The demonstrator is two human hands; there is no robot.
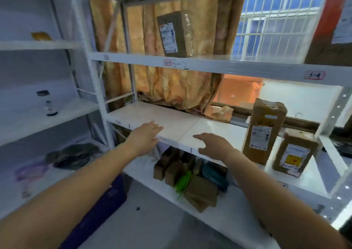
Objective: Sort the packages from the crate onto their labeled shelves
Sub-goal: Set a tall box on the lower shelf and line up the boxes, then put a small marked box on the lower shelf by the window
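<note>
My left hand and my right hand reach out with straight fingers over the front edge of the white middle shelf; neither holds anything. Two brown packages stand upright at the right of that shelf, a tall one and a shorter one with a yellow mark on its label. Another brown package stands on the upper shelf, which carries handwritten labels. Several small packages, brown, green and teal, lie on the lower shelf. The blue crate sits on the floor under my left arm.
A second white rack stands at the left with a small dark bottle and dark bags. An orange curtain hangs behind the shelves, with a barred window at the upper right. A big brown box fills the top right corner.
</note>
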